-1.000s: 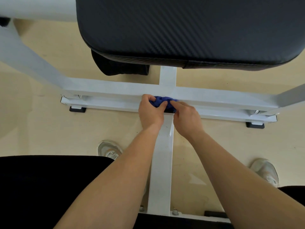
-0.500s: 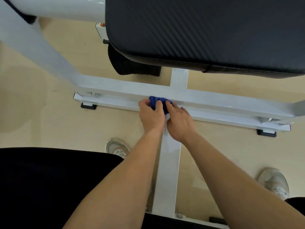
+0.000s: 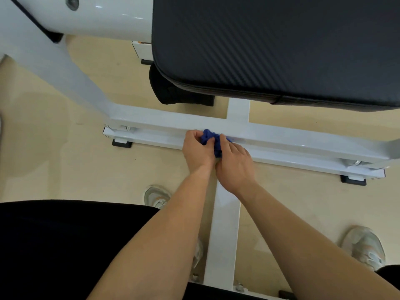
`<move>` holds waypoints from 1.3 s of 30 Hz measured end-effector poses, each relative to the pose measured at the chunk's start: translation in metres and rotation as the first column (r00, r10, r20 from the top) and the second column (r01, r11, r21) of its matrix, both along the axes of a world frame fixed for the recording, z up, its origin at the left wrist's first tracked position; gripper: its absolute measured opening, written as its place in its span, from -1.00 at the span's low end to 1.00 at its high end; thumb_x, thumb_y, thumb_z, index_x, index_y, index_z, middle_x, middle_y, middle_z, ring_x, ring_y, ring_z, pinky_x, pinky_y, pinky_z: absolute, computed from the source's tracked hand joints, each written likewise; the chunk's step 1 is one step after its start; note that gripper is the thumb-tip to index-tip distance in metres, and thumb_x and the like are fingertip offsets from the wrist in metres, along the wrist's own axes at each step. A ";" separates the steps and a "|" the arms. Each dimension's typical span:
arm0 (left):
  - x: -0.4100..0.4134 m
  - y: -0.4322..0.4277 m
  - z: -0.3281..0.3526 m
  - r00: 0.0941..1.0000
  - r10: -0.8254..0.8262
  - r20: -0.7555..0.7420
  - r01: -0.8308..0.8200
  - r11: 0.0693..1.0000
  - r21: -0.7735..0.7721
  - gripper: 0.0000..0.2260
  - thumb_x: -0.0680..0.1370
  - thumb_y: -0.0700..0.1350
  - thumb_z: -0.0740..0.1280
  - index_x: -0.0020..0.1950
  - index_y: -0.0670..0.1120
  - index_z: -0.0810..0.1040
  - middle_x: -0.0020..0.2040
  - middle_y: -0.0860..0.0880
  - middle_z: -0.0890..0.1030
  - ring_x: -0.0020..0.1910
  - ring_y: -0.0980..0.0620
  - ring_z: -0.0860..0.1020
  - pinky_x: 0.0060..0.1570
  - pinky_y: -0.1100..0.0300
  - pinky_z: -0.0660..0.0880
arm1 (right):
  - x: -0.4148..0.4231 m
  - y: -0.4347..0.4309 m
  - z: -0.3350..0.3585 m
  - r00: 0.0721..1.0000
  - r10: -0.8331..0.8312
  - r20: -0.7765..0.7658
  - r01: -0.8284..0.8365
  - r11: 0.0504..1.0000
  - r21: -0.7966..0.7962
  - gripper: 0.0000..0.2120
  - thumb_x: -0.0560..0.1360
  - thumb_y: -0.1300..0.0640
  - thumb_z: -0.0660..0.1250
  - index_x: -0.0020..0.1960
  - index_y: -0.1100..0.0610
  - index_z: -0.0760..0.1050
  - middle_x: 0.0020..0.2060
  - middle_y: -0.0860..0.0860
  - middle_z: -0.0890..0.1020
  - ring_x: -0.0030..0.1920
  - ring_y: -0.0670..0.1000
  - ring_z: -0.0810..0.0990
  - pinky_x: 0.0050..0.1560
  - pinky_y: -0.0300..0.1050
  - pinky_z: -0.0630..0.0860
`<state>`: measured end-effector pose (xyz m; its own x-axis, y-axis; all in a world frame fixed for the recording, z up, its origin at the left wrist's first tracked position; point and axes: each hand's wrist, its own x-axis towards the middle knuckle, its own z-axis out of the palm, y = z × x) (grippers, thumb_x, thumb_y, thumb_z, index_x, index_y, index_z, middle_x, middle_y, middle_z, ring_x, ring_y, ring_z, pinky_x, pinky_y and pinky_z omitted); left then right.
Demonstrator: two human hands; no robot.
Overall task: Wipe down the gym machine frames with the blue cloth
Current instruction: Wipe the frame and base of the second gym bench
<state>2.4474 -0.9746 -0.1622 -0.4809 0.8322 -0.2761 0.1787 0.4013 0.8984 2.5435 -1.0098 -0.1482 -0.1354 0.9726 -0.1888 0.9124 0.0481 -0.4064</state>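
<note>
A bunched blue cloth [image 3: 211, 139] is pressed on the white frame crossbar [image 3: 292, 141], right where the centre beam [image 3: 223, 234] meets it. My left hand [image 3: 198, 153] grips the cloth's left side. Beside it, touching, my right hand [image 3: 234, 164] covers the cloth's right and lower part with fingers curled on it. Most of the cloth is hidden under both hands.
A black padded seat [image 3: 270, 46] overhangs the crossbar from above. A white sloped frame tube [image 3: 54, 68] runs down from the upper left. Black rubber feet [image 3: 121, 144] sit under the base rail. My shoes [image 3: 363, 247] stand on the beige floor either side of the centre beam.
Both hands and the cloth have stayed at the beam junction, the hands drawing closer together over the cloth. The view has shifted, so the frame appears further right.
</note>
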 end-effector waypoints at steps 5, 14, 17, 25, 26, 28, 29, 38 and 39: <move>-0.040 0.007 -0.004 0.993 0.103 -0.053 -0.102 0.995 0.022 -0.83 0.49 -0.25 0.45 -0.03 -0.11 0.48 -0.18 0.14 0.50 -0.25 0.26 0.48 -0.37 0.56 0.37 | -0.026 0.004 -0.006 0.997 0.073 0.025 -0.073 0.997 0.008 -0.42 0.52 0.17 0.19 0.53 0.14 0.21 0.28 0.08 0.55 0.28 0.12 0.48 0.33 -0.04 0.32; -0.063 0.008 -0.005 0.994 0.013 -0.112 -0.007 0.998 0.060 -0.82 0.53 -0.21 0.42 0.02 -0.06 0.46 -0.14 0.17 0.49 -0.20 0.28 0.50 -0.26 0.55 0.40 | -0.058 0.016 -0.012 0.999 0.029 -0.036 -0.032 0.995 -0.091 -0.60 0.53 0.17 0.18 0.37 0.09 0.37 0.20 0.08 0.56 0.17 0.16 0.53 0.08 -0.01 0.40; -0.088 0.012 -0.008 0.991 0.058 -0.120 -0.051 0.997 0.065 -0.82 0.51 -0.23 0.43 0.02 -0.06 0.47 -0.14 0.18 0.49 -0.19 0.27 0.50 -0.22 0.56 0.40 | -0.074 0.016 -0.017 0.997 0.046 -0.060 -0.052 0.992 -0.116 -0.57 0.54 0.18 0.18 0.41 0.11 0.34 0.22 0.11 0.55 0.18 0.19 0.53 0.12 0.01 0.43; -0.179 0.042 -0.021 0.943 0.291 -0.162 -0.291 0.956 0.026 -0.78 0.52 -0.33 0.34 0.03 -0.06 0.41 -0.14 0.12 0.48 -0.13 0.09 0.51 -0.16 0.39 0.41 | -0.102 0.021 -0.026 0.983 0.140 -0.118 -0.160 0.970 -0.185 -0.56 0.57 0.14 0.16 0.44 0.08 0.34 0.27 0.08 0.52 0.22 0.16 0.53 0.19 0.08 0.50; -0.189 0.046 -0.021 0.930 0.329 -0.162 -0.329 0.944 0.027 -0.77 0.51 -0.34 0.34 0.02 -0.06 0.41 -0.13 0.11 0.49 -0.11 0.06 0.52 -0.10 0.34 0.45 | -0.104 0.022 -0.028 0.982 0.143 -0.121 -0.164 0.968 -0.192 -0.56 0.57 0.13 0.16 0.45 0.07 0.34 0.28 0.06 0.52 0.22 0.16 0.53 0.20 0.08 0.50; -0.209 0.051 -0.019 0.900 0.405 -0.159 -0.404 0.914 0.040 -0.78 0.51 -0.34 0.33 0.00 -0.06 0.40 -0.09 0.05 0.52 -0.13 0.05 0.53 -0.14 0.41 0.47 | -0.106 0.022 -0.031 0.980 0.140 -0.142 -0.168 0.963 -0.209 -0.57 0.57 0.12 0.17 0.43 0.03 0.37 0.27 0.03 0.53 0.22 0.13 0.54 0.21 0.06 0.51; -0.219 0.053 -0.017 0.886 0.436 -0.157 -0.435 0.900 0.045 -0.79 0.51 -0.34 0.33 0.00 -0.06 0.40 -0.07 0.02 0.53 -0.15 0.06 0.52 -0.22 0.47 0.45 | -0.107 0.023 -0.032 0.977 0.142 -0.157 -0.174 0.960 -0.219 -0.59 0.57 0.11 0.18 0.42 0.01 0.39 0.27 0.00 0.55 0.22 0.10 0.54 0.21 0.05 0.51; -0.243 0.058 -0.014 0.829 0.557 -0.050 -0.558 0.830 -0.002 -0.86 0.57 -0.23 0.32 0.05 -0.04 0.42 0.01 0.00 0.56 -0.07 0.02 0.58 -0.13 0.25 0.48 | -0.123 0.025 -0.033 0.962 0.182 -0.202 -0.224 0.952 -0.208 -0.64 0.59 0.08 0.19 0.37 -0.02 0.47 0.20 -0.04 0.60 0.13 0.03 0.59 0.19 0.04 0.54; -0.243 0.058 -0.014 0.827 0.560 -0.051 -0.561 0.828 -0.009 -0.86 0.57 -0.23 0.31 0.05 -0.05 0.42 0.02 -0.02 0.56 -0.06 0.00 0.58 -0.12 0.23 0.49 | -0.122 0.025 -0.032 0.962 0.180 -0.204 -0.223 0.952 -0.208 -0.64 0.59 0.09 0.18 0.37 -0.02 0.47 0.19 -0.04 0.60 0.13 0.03 0.59 0.19 0.04 0.54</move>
